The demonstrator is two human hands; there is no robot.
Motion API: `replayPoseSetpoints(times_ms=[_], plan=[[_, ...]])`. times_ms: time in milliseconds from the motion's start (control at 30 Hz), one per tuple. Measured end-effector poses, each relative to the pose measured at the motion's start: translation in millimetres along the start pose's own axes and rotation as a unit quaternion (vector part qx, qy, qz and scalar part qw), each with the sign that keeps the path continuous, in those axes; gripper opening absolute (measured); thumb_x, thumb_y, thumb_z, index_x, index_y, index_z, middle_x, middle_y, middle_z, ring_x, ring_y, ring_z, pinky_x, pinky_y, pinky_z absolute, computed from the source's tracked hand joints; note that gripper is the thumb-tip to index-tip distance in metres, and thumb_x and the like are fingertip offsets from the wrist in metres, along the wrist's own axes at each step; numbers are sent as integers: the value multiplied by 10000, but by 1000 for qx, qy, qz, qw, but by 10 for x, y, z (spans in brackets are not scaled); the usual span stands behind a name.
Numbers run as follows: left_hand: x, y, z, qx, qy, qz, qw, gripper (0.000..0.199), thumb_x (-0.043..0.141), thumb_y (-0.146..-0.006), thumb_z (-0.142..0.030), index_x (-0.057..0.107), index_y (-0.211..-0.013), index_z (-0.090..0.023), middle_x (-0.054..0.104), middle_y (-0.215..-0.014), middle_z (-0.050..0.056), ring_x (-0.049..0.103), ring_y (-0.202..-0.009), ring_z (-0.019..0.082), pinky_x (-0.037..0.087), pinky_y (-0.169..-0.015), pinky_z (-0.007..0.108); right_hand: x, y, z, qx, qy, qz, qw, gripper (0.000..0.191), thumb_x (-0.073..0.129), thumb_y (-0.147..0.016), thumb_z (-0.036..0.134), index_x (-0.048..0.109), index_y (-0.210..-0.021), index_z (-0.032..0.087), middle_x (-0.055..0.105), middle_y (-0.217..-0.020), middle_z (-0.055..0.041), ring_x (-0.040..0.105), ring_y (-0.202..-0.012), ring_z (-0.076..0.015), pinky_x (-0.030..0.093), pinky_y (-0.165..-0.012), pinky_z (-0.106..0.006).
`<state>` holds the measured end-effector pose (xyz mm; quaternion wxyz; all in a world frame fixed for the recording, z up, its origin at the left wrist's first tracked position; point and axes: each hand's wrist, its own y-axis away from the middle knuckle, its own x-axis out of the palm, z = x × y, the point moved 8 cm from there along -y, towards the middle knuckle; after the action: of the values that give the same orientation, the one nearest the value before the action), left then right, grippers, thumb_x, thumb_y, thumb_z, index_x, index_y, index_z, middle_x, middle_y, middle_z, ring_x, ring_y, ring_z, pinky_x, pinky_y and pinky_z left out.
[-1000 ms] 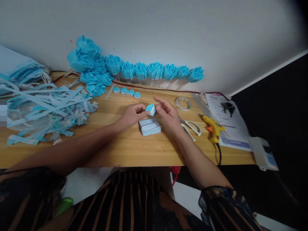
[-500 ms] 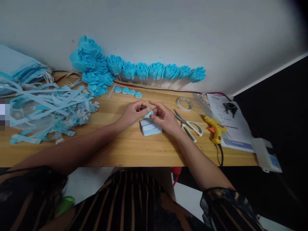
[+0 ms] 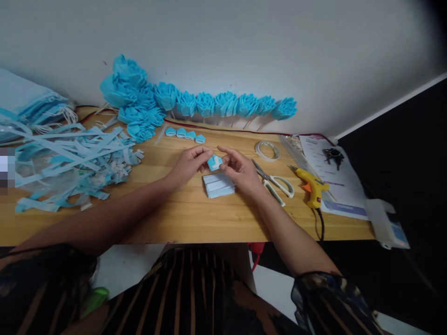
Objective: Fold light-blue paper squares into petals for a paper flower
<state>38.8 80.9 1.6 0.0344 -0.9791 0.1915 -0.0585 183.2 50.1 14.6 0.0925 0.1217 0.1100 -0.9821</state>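
Observation:
Between my two hands is a small folded blue petal (image 3: 215, 162) with a white patch on the side that shows. My left hand (image 3: 191, 164) pinches its left edge between thumb and fingers. On the other side, the thumb and fingers of my right hand (image 3: 240, 170) close on its right edge. Just below lies a stack of pale blue fabric pieces (image 3: 219, 185) on the wooden table (image 3: 167, 214). Several finished folded petals (image 3: 185, 134) sit in a short row behind my left hand.
Blue fabric flowers (image 3: 206, 103) line the wall, with more heaped at left. Cut strips (image 3: 80, 158) and a pile of face masks (image 3: 38, 100) cover the left side. At right lie scissors (image 3: 274, 179), a tape roll (image 3: 267, 151), a yellow glue gun (image 3: 312, 186), papers (image 3: 337, 186) and keys (image 3: 334, 157).
The petal has turned so more of its face and white patch shows between my fingers. Both hands stay nearly in place; the view has shifted slightly.

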Motion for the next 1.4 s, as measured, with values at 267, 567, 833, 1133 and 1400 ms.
replayPoseSetpoints(times_ms=[267,567,833,1133,1400], plan=[[67,8,-6,-14,-26,24,999,142,723,-792,-269,627,-766,-167,591,-666,-45,469,-576,83,377,-573,236,-25,4,19,1,-17,-10,1000,479,689,-861,355,657,-1318,217,611,-874,1,531,-730,-133,410,-652,-282],[141,31,45,7,-98,57,994,124,700,-802,-243,623,-748,-163,599,-688,-34,503,-616,96,377,-593,234,-40,20,-8,3,-27,-16,1000,417,681,-894,396,681,-1282,244,603,-841,12,496,-681,-117,395,-611,-264],[110,25,-58,31,-79,41,996,200,669,-838,-334,581,-747,-179,521,-648,-45,451,-589,89,362,-581,238,-24,15,10,8,-26,-5,1000,458,719,-846,325,675,-1294,245,612,-857,11,532,-727,-130,416,-651,-278],[125,36,-1,14,-100,51,994,230,688,-787,-355,557,-720,-178,514,-668,-37,450,-615,96,330,-579,247,-108,10,-10,8,-38,-60,997,447,696,-854,339,678,-1293,256,602,-894,-3,537,-762,-143,441,-673,-286],[142,34,-19,12,-121,69,990,294,675,-753,-424,520,-676,-186,458,-641,-44,400,-604,96,305,-573,246,-61,15,9,15,-52,-24,998,486,720,-855,400,672,-1307,228,634,-914,-4,559,-794,-146,443,-713,-293]])
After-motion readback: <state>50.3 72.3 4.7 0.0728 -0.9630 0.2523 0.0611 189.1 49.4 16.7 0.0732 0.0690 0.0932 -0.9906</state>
